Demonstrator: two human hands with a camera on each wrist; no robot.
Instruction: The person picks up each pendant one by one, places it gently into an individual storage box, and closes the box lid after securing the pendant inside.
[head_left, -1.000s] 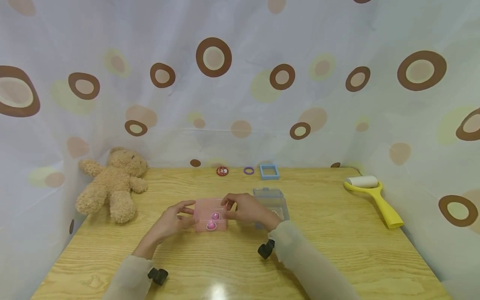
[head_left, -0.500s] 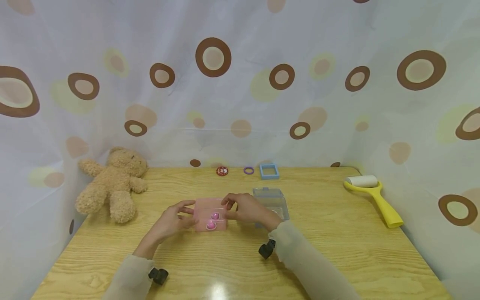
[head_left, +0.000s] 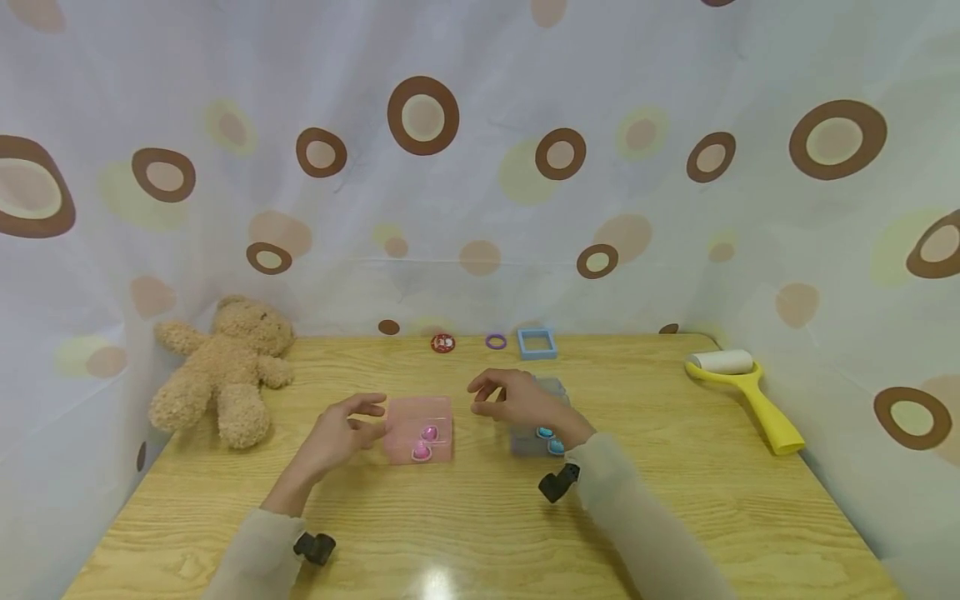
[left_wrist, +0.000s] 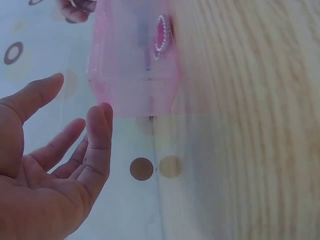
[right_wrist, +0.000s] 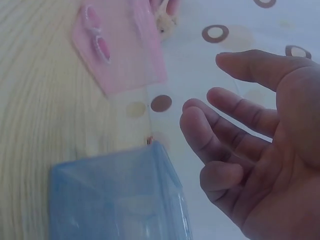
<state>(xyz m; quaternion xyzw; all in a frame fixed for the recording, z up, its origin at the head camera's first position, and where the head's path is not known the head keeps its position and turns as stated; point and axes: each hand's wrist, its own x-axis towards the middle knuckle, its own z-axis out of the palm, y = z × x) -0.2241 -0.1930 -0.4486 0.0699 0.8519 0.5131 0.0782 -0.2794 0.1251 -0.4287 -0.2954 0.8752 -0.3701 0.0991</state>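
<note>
A see-through pink plastic box [head_left: 418, 408] stands on the table, with two pink heart-like gems [head_left: 429, 433] edged in white beads on its front. My left hand [head_left: 337, 433] is at its left side, thumb and fingers spread and holding nothing; the left wrist view shows the fingertips [left_wrist: 100, 112] close to the box's end. To the right is a see-through blue box [head_left: 525, 446] bearing two blue gems [head_left: 556, 447]. My right hand [head_left: 528, 402] is over this box's back part and hides much of it. Its fingers [right_wrist: 192, 127] are loosely bent with nothing between them.
At the back edge lie a round red badge [head_left: 443, 343], a purple ring [head_left: 496, 342] and a light blue square frame [head_left: 537, 343]. A teddy bear [head_left: 225, 367] sits on the left. On the right lies a lint roller [head_left: 757, 404] with a yellow handle.
My right hand has left the pink box and moved right, over the blue box, uncovering the blue gems. My left hand has drawn slightly left from the pink box.
</note>
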